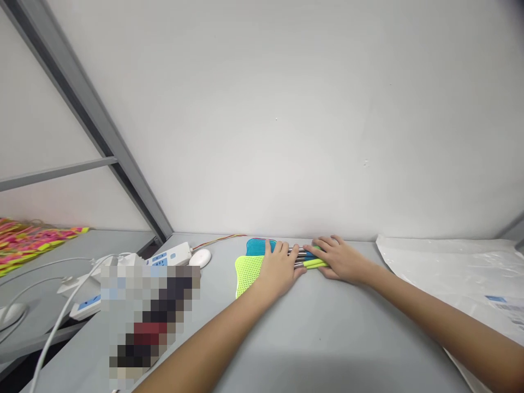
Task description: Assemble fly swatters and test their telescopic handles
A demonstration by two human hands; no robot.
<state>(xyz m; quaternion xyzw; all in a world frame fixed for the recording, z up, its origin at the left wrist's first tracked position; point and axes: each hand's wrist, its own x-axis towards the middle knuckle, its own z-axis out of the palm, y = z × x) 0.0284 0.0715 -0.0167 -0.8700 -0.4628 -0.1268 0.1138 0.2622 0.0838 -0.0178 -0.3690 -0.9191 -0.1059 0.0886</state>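
Note:
Several fly swatters lie together on the grey tabletop near the wall. One has a yellow-green mesh head (pixel 246 273); behind it is a blue mesh head (pixel 256 247). My left hand (pixel 279 269) grips the bundle where the heads meet the metal shafts, its fingers over the far side and its thumb on the near side. At the other end, my right hand (pixel 338 258) is closed around the yellow-green and blue handles (pixel 313 264). The fingers partly hide the shafts and handle ends.
White power strips (pixel 170 255) with cables and a round white disc (pixel 200 258) sit at left, beside a blurred-out object (pixel 151 327). A clear plastic bag (pixel 454 273) lies at right. Colourful strips (pixel 36 240) rest at far left behind a metal frame post (pixel 135 174).

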